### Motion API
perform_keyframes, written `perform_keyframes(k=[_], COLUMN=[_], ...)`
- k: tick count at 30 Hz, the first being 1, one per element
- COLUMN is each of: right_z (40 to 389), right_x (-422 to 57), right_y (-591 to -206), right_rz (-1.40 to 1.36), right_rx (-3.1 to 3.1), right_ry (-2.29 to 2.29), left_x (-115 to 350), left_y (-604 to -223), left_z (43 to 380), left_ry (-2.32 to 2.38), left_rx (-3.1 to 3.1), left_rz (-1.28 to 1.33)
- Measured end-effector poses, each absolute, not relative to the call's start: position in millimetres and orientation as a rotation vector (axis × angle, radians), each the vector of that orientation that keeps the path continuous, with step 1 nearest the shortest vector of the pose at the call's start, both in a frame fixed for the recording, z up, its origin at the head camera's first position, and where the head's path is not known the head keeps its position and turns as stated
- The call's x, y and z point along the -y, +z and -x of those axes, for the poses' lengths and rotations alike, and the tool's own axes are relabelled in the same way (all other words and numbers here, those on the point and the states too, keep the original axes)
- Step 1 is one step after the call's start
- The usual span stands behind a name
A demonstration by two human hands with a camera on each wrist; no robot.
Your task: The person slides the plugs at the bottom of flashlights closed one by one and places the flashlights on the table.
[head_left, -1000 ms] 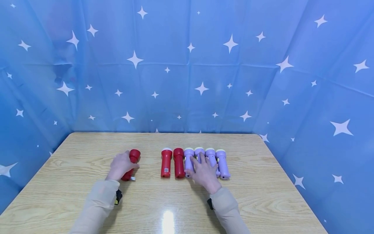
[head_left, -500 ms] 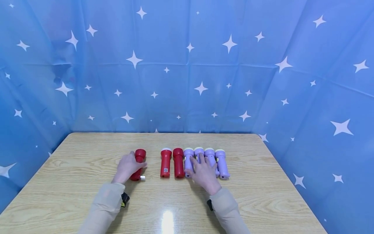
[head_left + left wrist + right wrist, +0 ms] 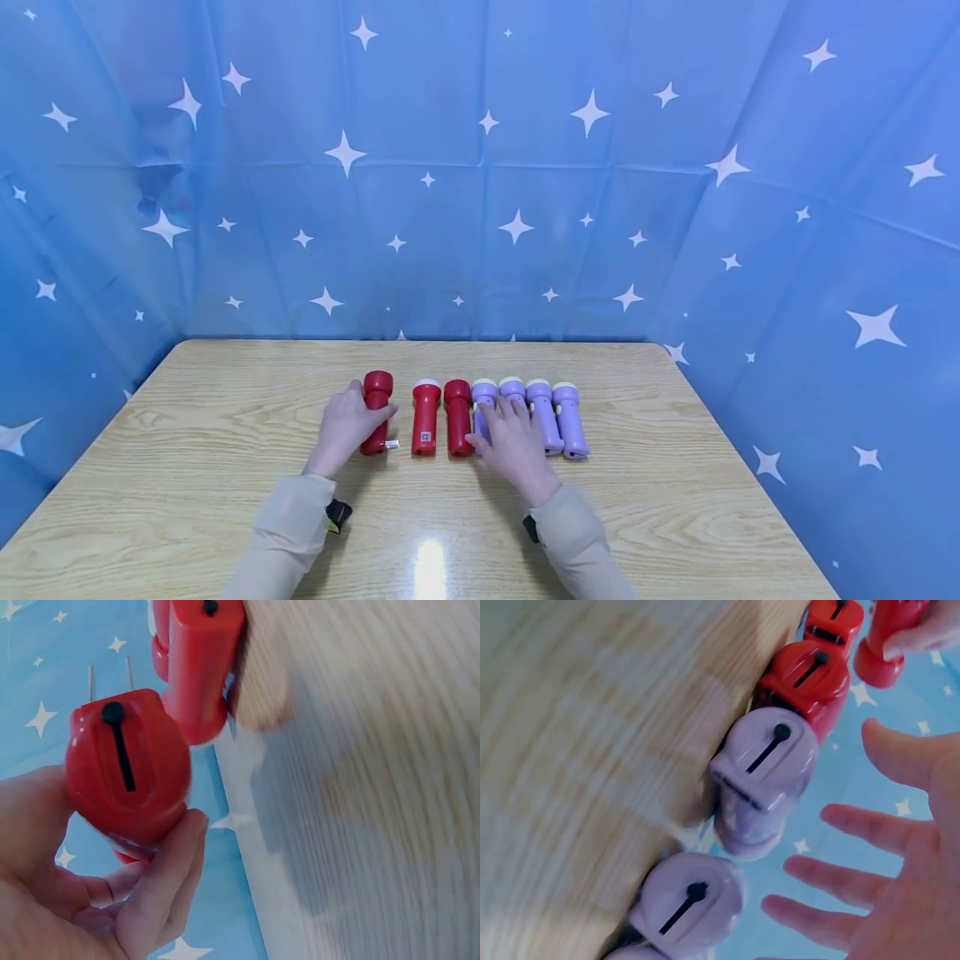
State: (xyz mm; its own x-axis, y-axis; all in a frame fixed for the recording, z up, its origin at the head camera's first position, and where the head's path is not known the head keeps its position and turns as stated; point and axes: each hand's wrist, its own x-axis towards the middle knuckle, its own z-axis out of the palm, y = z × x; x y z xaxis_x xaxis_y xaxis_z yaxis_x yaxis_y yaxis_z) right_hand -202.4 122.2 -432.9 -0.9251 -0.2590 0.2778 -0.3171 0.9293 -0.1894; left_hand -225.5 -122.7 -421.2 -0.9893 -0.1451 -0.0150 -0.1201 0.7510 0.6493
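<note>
My left hand [image 3: 350, 425] grips a red flashlight [image 3: 378, 385], thumb on one side and fingers on the other. In the left wrist view, two metal prongs stick out from the base end of this flashlight [image 3: 131, 769]. To its right lie a red flashlight with a white rim [image 3: 425, 412] and a second, all-red flashlight [image 3: 458, 417]. Several lilac flashlights [image 3: 572, 423] continue the row. My right hand [image 3: 517, 446] hovers over the leftmost lilac ones with spread, fairly straight fingers, partly covering them; in the right wrist view its palm is bare beside a lilac flashlight [image 3: 769, 754].
The row lies on a wood-grain table [image 3: 225, 417], near its middle. A blue curtain with white stars [image 3: 480, 208] hangs behind the far edge and along both sides. Light glares off the tabletop near the front.
My left hand has carried the red flashlight rightward, close to the row, and it now stands straighter in line. My right hand has shifted slightly left over the lilac flashlights.
</note>
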Motion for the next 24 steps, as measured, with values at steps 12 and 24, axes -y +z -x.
perform_keyframes(k=[12, 24], right_z=[193.6, 186.8], right_x=[-104.4, -95.3], right_y=[-425.5, -419.8], right_rz=[-0.639, -0.807], right_rx=[2.709, 2.604], right_ry=[0.331, 0.333], left_x=[100.7, 82.8], left_y=[-413.9, -405.9], left_z=[222.3, 215.1], left_ry=[-1.125, -1.21], left_rx=[2.799, 2.709], left_rz=[-0.187, -0.139])
